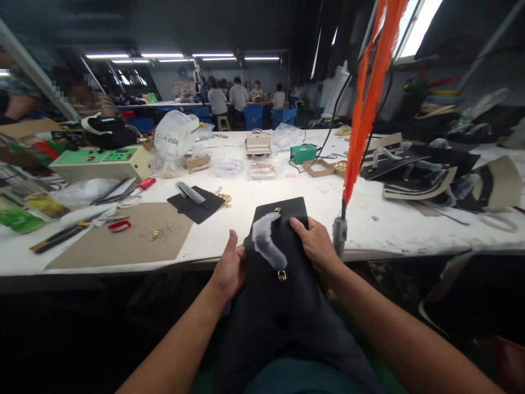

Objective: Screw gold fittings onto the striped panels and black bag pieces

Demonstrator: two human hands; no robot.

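Observation:
A black leather bag panel (266, 295) lies tilted above my lap, just off the table's front edge. Its short handle (268, 241) is wrapped in clear film and joined to the panel by gold ring fittings (281, 275). My left hand (229, 271) grips the panel's left edge, thumb raised and fingers partly hidden behind it. On the opposite edge my right hand (318, 241) is closed, its thumb pressed on the front face and its fingers out of sight underneath. A second black panel (199, 210) with a wrapped handle rests on the table, beside gold chain pieces (224, 197).
Black and beige bag parts (422, 169) are piled at the right. Orange strips (367, 98) hang above a grey fixture (339, 235) at the table edge. Brown board (127, 241), a green-topped machine (100, 161) and a green box (303, 154) are on the white table (229, 227). People sit farther back.

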